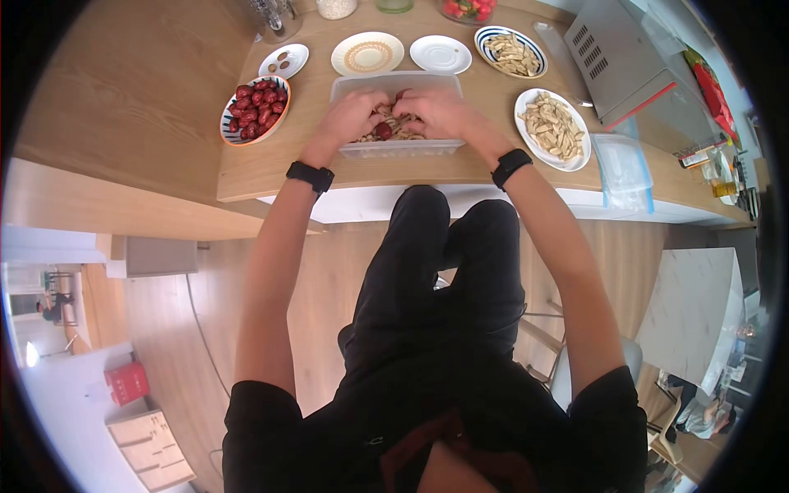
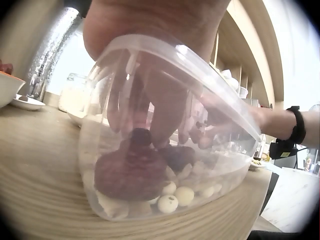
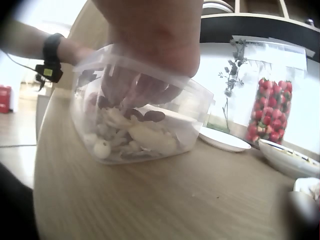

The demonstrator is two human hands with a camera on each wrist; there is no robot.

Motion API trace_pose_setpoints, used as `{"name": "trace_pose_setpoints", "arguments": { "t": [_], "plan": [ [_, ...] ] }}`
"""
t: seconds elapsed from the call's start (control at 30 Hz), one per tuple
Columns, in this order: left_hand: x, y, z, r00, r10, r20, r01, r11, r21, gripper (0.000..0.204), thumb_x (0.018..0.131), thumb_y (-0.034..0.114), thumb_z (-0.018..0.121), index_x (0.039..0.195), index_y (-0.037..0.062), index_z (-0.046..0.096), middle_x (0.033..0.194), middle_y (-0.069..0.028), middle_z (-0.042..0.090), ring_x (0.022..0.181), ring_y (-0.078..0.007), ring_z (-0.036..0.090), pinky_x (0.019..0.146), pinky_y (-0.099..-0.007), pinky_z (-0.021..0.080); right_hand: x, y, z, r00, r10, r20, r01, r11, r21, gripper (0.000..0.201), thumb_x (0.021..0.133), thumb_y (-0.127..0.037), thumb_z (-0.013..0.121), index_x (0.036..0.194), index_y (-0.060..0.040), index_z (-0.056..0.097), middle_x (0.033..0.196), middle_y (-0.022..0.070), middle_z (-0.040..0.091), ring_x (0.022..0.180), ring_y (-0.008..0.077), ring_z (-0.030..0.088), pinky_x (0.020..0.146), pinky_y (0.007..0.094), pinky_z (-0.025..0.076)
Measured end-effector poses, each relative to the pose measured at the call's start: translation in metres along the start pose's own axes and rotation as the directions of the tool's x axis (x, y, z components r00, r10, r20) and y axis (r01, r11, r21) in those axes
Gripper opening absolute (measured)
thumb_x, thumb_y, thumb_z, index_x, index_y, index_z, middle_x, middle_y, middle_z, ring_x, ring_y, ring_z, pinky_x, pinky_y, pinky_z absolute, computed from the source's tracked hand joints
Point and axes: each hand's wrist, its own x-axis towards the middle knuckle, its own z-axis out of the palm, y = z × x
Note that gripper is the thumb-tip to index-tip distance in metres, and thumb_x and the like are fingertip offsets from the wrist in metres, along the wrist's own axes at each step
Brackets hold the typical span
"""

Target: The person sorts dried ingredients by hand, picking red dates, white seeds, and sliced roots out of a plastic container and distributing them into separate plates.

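Observation:
Both hands reach down into a clear plastic box (image 1: 403,149) at the counter's front edge. Dried pale slices (image 3: 150,137), round cream beads (image 2: 168,203) and wrinkled red dates (image 2: 131,175) lie inside it. My left hand (image 1: 355,117) enters from the left side, fingers pointing down at the contents, tips close over a dark date. From the right comes my right hand (image 1: 437,113), its fingers bent among the slices beside a date. One red date (image 1: 383,130) shows between the hands. Whether the right fingers pinch something I cannot tell.
A bowl of red dates (image 1: 260,111) stands left of the box. Plates of pale slices (image 1: 552,127) sit to the right, before a microwave (image 1: 633,70). Behind are a patterned plate (image 1: 367,54), a white saucer (image 1: 441,54) and a strawberry container (image 3: 270,110). Plastic bags (image 1: 625,168) overhang the front edge.

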Motion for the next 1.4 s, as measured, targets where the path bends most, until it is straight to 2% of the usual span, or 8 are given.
{"name": "trace_pose_setpoints", "arguments": {
  "t": [0.3,0.43,0.5,0.9,1.0,1.17,1.27,1.4],
  "plan": [
    [-0.004,0.012,-0.01,0.983,0.074,0.169,-0.078,0.997,0.021,0.02,0.083,0.023,0.069,0.1,0.0115,0.07,0.107,-0.0083,0.064,0.102,-0.03,0.061,0.084,-0.0394,0.049,0.002,0.007,0.006,0.986,0.077,0.147,-0.08,0.997,0.019,0.013,0.08,-0.014,0.067,0.092,-0.0101,0.066,0.089,0.0121,0.068,0.088,0.0334,0.064,0.073,0.0448,0.049],
    [-0.003,0.009,-0.007,0.98,0.079,0.185,-0.093,0.993,0.071,0.021,0.082,0.018,0.069,0.102,0.0128,0.07,0.112,-0.0076,0.063,0.106,-0.0289,0.06,0.087,-0.0403,0.049,0.001,0.005,0.006,0.983,0.149,0.107,-0.15,0.989,0.006,0.01,0.079,-0.011,0.065,0.089,-0.0102,0.067,0.084,0.013,0.068,0.082,0.0341,0.064,0.068,0.0453,0.049],
    [-0.004,0.005,-0.004,0.978,0.069,0.195,-0.092,0.99,0.11,0.022,0.081,0.016,0.07,0.103,0.0131,0.07,0.114,-0.0073,0.062,0.108,-0.0285,0.059,0.087,-0.0405,0.048,0.004,0.008,0.007,0.99,0.128,-0.062,-0.115,0.979,0.171,0.009,0.08,-0.012,0.064,0.088,-0.0106,0.067,0.082,0.0136,0.067,0.079,0.0339,0.064,0.067,0.0447,0.049],
    [-0.003,0.004,-0.005,0.967,0.035,0.254,-0.073,0.987,0.142,0.015,0.077,0.009,0.071,0.092,0.0108,0.067,0.112,-0.0078,0.061,0.104,-0.031,0.059,0.086,-0.0402,0.048,0.003,0.004,0.0,0.985,0.16,-0.069,-0.134,0.948,0.289,0.013,0.089,-0.013,0.064,0.099,-0.0056,0.062,0.086,0.0107,0.07,0.075,0.0278,0.063,0.067,0.0378,0.048],
    [-0.004,-0.001,-0.001,0.98,0.052,0.19,-0.074,0.991,0.114,0.014,0.079,0.009,0.07,0.091,0.0093,0.065,0.109,-0.0085,0.061,0.102,-0.0312,0.059,0.085,-0.0394,0.048,0.004,0.001,-0.003,0.978,0.179,-0.104,-0.143,0.947,0.289,0.01,0.086,-0.012,0.06,0.095,-0.0089,0.064,0.086,0.0121,0.069,0.079,0.0324,0.065,0.071,0.0417,0.049],
    [0.0,-0.007,0.004,0.999,0.041,0.014,-0.035,0.953,-0.302,0.009,0.087,0.005,0.065,0.095,0.0036,0.062,0.097,-0.0078,0.063,0.089,-0.0207,0.062,0.079,-0.0327,0.05,0.001,0.004,-0.001,0.976,0.152,-0.158,-0.088,0.932,0.351,0.011,0.087,-0.011,0.063,0.097,-0.007,0.065,0.087,0.0113,0.07,0.079,0.0294,0.065,0.071,0.0395,0.05],
    [0.001,-0.006,0.002,0.982,-0.113,0.153,0.163,0.914,-0.371,0.007,0.09,0.004,0.064,0.094,0.001,0.061,0.087,-0.0045,0.065,0.081,-0.0136,0.063,0.075,-0.029,0.051,0.0,0.002,-0.005,0.975,0.165,-0.147,-0.102,0.927,0.362,0.012,0.086,-0.01,0.065,0.098,-0.0058,0.066,0.087,0.0111,0.071,0.079,0.0277,0.066,0.071,0.0379,0.05],
    [0.0,-0.007,0.003,0.992,-0.08,0.094,0.111,0.916,-0.386,0.01,0.09,0.005,0.064,0.1,0.0015,0.062,0.083,-0.0012,0.066,0.077,-0.0096,0.061,0.072,-0.0266,0.051,0.001,0.003,-0.005,0.966,0.191,-0.171,-0.101,0.896,0.432,0.011,0.087,-0.01,0.065,0.096,-0.0047,0.068,0.085,0.0091,0.072,0.076,0.0217,0.067,0.07,0.0338,0.051]
  ]
}}
